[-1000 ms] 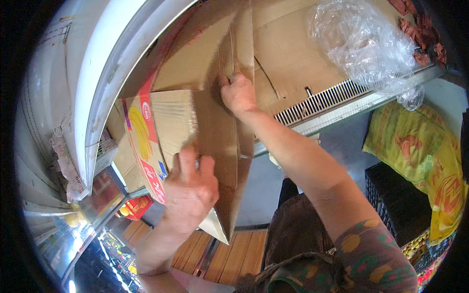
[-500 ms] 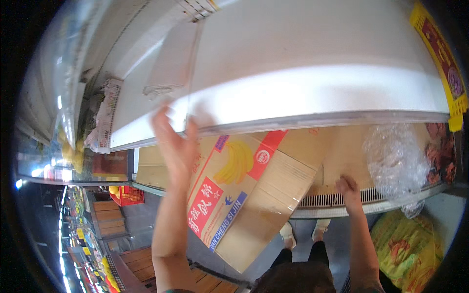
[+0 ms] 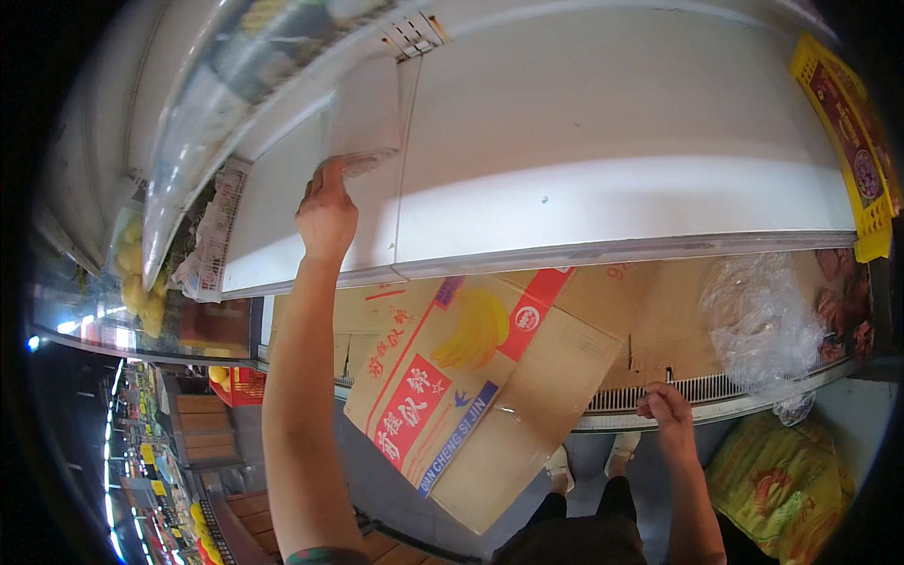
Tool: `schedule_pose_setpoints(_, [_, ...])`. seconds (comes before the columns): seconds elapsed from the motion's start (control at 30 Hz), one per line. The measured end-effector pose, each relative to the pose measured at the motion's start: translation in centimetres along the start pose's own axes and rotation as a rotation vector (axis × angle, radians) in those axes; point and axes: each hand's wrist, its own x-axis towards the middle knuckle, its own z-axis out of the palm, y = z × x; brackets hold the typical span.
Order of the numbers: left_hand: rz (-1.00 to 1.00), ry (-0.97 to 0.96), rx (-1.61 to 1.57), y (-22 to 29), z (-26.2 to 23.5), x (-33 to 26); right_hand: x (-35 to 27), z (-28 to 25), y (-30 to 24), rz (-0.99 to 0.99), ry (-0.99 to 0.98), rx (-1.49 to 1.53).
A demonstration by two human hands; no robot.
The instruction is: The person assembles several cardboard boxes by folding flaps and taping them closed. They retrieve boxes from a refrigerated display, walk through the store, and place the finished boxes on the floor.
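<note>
Thin translucent plastic [image 3: 370, 162], crumpled along its near edge: lies on the white upper shelf [image 3: 612, 122], right at the fingertips of the left hand. Whether bag or sheet, I cannot tell from where I stand.

Left hand [image 3: 327, 215]: arm stretched far forward, back of the hand showing, fingers bent together at the plastic's edge. The thumb side is hidden, so whether it pinches the piece or only touches it, I cannot tell.

Right hand [image 3: 667, 412]: lower and closer to the body, curled into a loose fist, nothing seen in it. It is just beside a pale slotted strip [image 3: 612, 399] along the lower shelf's front.

Cardboard box [image 3: 471, 395], flattened, one: tilted, between the two arms, below the upper shelf; printed with yellow bananas and red and blue panels.

Clear wrap [image 3: 763, 311], bunched: on the lower shelf, beyond the right hand and to its right.

Yellow sack [image 3: 782, 480]: right of the right hand, lower down.

White basket [image 3: 226, 226], openwork: left of the left hand, near it.

Red crate [image 3: 247, 388]: left of the left forearm, well apart, a yellow round item showing inside.
</note>
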Motion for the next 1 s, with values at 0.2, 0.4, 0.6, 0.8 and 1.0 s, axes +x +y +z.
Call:
schedule_pose_setpoints(0.2, [-0.262, 0.123, -0.052, -1.9, 1.6, 2.3, -1.1, 3.1, 0.4, -0.016, -0.083, -0.095])
schedule_pose_setpoints(0.4, [-0.601, -0.106, -0.178, -0.3, 4.5, 4.2, -3.4, 3.0, 4.5, 0.16, -0.078, 0.015])
schedule_pose_setpoints(0.6, [-0.685, 0.103, -0.995, -2.0, 7.5, 6.2, -4.0, 4.4, 5.3, 0.222, -0.086, -0.002])
schedule_pose_setpoints(0.8, [-0.622, 0.187, -0.813, -3.8, 9.3, 6.9, -3.0, 6.1, 4.4, 0.1, -0.176, -0.058])
schedule_pose_setpoints(1.0, [-0.629, 0.229, -1.135, 1.4, 1.2, 3.1, -1.9, 9.5, 1.6, -0.062, -0.248, -0.223])
